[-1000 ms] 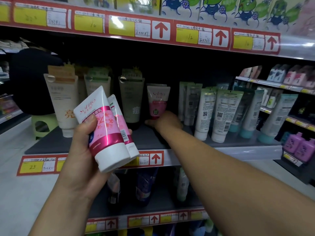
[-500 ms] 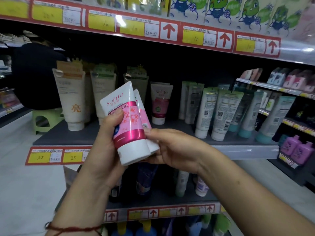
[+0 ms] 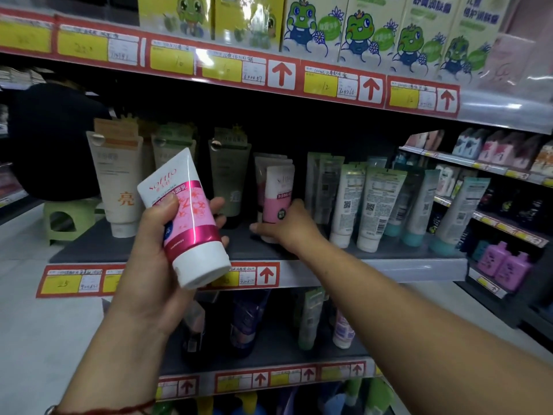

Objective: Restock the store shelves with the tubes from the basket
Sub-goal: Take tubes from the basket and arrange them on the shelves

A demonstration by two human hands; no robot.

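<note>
My left hand (image 3: pixel 155 253) grips one pink and white tube (image 3: pixel 187 217), cap end down and tilted, in front of the middle shelf (image 3: pixel 125 248). My right hand (image 3: pixel 288 226) reaches onto that shelf and holds the lower part of a second pink and white tube (image 3: pixel 278 190), which stands upright on its cap in front of an alike tube (image 3: pixel 263 175). The basket is out of view.
Beige and green tubes (image 3: pixel 118 187) stand to the left on the shelf, white and teal tubes (image 3: pixel 374 205) to the right. Frog-printed boxes (image 3: pixel 362 28) fill the shelf above. A person in black sits on a green stool (image 3: pixel 64 217) at the far left.
My right hand took one of the two tubes from my left hand and carried it to the shelf, standing it before the pink tube there. My left hand now holds a single tube.
</note>
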